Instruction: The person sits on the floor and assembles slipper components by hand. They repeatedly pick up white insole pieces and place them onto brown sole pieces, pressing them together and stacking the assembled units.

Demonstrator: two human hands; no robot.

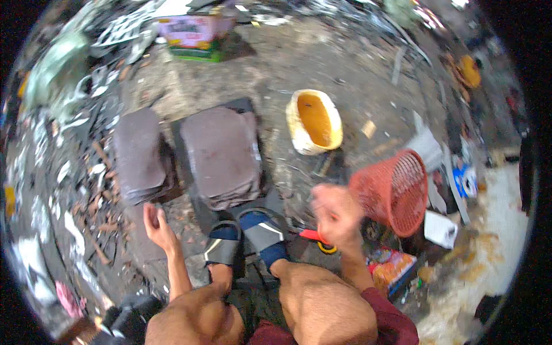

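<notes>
My left hand is beside the near edge of a stack of dark brown flat sheets. Its fingers are loosely bent and a little apart, with nothing seen in them. A second stack of brown sheets, with rounded corners, lies on a dark board in front of my feet. Smeared by motion, my right hand hangs in front of a red mesh basket lying on its side; its fingers cannot be made out. Just below that hand is a red and yellow handle, partly hidden.
A pale tub holding orange-yellow liquid stands beyond the right hand. At the back is a pink and green box. Scraps and a pale plastic bag litter the left. A colourful packet and a white piece lie right.
</notes>
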